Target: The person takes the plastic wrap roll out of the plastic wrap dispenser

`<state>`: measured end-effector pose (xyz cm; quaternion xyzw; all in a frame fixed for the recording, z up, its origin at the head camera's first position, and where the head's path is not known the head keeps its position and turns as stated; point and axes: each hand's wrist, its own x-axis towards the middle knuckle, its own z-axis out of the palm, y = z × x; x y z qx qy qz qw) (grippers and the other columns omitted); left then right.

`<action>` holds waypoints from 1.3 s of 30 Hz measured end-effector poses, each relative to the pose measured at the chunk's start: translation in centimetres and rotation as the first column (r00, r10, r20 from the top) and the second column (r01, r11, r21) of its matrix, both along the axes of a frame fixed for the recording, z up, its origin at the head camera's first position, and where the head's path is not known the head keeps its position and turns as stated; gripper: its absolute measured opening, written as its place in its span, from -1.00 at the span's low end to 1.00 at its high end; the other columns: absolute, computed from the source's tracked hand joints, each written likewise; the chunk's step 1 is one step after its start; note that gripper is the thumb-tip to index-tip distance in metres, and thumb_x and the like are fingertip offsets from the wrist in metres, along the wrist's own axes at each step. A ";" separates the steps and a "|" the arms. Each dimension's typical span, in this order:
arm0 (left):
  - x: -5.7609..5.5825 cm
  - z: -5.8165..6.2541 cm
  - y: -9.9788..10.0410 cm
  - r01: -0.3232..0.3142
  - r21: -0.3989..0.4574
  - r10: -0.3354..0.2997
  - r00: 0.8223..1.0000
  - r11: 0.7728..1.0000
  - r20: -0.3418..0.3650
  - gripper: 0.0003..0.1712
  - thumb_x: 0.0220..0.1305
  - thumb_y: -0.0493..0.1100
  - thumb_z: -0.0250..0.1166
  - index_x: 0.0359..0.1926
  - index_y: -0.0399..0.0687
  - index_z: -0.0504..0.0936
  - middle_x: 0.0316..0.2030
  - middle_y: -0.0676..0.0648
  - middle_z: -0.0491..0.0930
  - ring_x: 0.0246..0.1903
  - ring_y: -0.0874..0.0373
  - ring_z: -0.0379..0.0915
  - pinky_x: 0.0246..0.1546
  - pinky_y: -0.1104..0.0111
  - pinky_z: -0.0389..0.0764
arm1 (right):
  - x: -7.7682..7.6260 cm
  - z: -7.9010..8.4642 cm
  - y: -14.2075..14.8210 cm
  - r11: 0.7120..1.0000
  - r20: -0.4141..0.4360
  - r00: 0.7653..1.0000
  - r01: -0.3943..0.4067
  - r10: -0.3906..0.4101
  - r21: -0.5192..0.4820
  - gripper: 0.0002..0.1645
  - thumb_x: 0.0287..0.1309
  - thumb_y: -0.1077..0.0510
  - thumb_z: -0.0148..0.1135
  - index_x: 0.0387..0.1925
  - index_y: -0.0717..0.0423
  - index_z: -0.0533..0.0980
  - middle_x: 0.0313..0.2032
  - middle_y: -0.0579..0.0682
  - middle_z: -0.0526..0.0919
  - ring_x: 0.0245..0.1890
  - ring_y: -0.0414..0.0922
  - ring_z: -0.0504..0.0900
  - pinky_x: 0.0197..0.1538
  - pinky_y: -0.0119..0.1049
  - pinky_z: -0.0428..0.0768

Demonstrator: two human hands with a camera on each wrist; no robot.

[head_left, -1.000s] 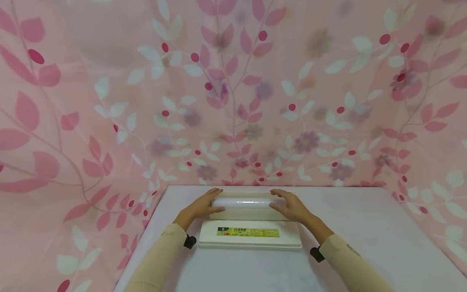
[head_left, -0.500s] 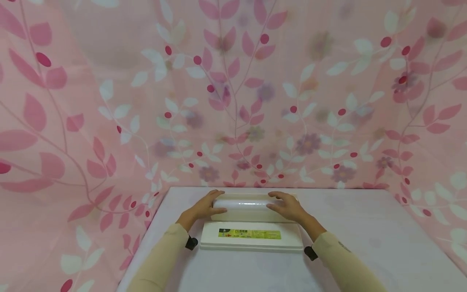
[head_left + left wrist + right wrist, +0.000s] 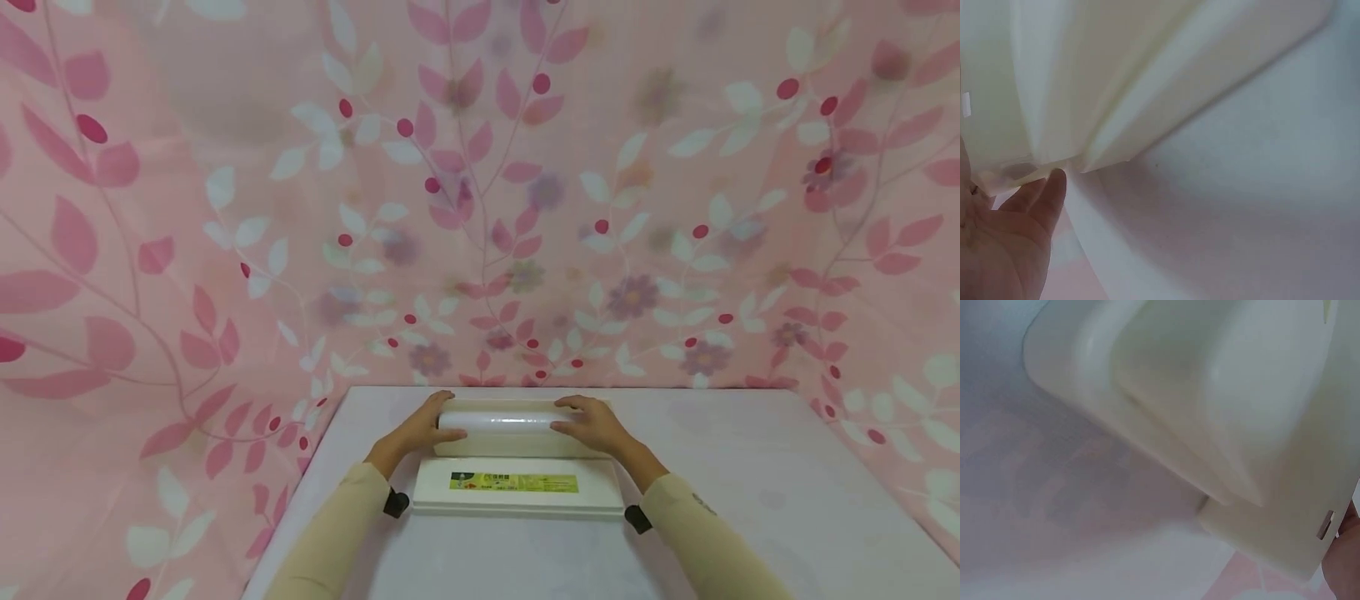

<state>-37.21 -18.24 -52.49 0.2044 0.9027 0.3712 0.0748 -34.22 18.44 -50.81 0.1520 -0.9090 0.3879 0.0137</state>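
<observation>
A white dispenser box [image 3: 525, 448] stands opened on the table, its lid [image 3: 525, 502] folded down toward me with a green and yellow label [image 3: 514, 483]. Lengthwise in the box's back part lies a shiny roll of cling film [image 3: 498, 422]. My left hand [image 3: 420, 429] holds the roll's left end, thumb in front and fingers behind. At the right end, my right hand [image 3: 600, 427] grips it the same way. The left wrist view has the left hand [image 3: 1016, 237] at the box's end; in the right wrist view only a bit of the right hand [image 3: 1344, 556] shows beside a small slot.
A white cloth covers the table [image 3: 720, 500]. Behind it and at both sides hangs a pink curtain [image 3: 525, 208] with leaves and flowers. Dark wrist cameras [image 3: 396, 503] sit close to the lid's two ends.
My right forearm has shifted slightly left, and the right thumb reached a little further over the roll before easing back. The left hand, roll and box have barely changed.
</observation>
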 end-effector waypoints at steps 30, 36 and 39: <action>-0.2 -0.5 0.3 -0.001 -0.004 0.001 1.000 1.000 -0.018 -0.02 0.12 0.12 0.47 0.42 -0.12 0.20 0.33 -0.17 0.27 0.24 -0.06 0.27 0.35 -0.08 0.28 | -1.2 -0.8 0.4 0.999 0.026 0.999 -0.022 0.023 -0.034 -0.41 -0.08 -0.03 0.57 0.01 0.13 0.65 0.03 0.10 0.70 0.13 0.08 0.62 0.22 0.02 0.53; -0.1 -0.6 -0.2 -0.005 0.014 0.005 1.000 1.000 -0.006 0.02 0.11 0.15 0.48 0.44 -0.13 0.18 0.35 -0.17 0.26 0.25 -0.06 0.27 0.35 -0.09 0.27 | -1.6 -0.9 -0.1 1.000 0.015 1.000 -0.009 0.009 0.020 -0.38 -0.11 -0.03 0.59 0.02 0.14 0.64 0.04 0.09 0.70 0.14 0.08 0.61 0.24 0.02 0.50; -0.2 -0.5 -0.2 -0.015 0.011 0.015 1.000 1.000 -0.015 0.02 0.11 0.17 0.47 0.44 -0.12 0.18 0.37 -0.17 0.24 0.27 -0.07 0.26 0.36 -0.11 0.25 | -1.8 -1.0 -0.3 0.997 0.007 1.000 -0.011 0.010 0.074 -0.33 -0.10 -0.08 0.58 0.05 0.13 0.63 0.06 0.09 0.70 0.17 0.09 0.58 0.26 0.04 0.47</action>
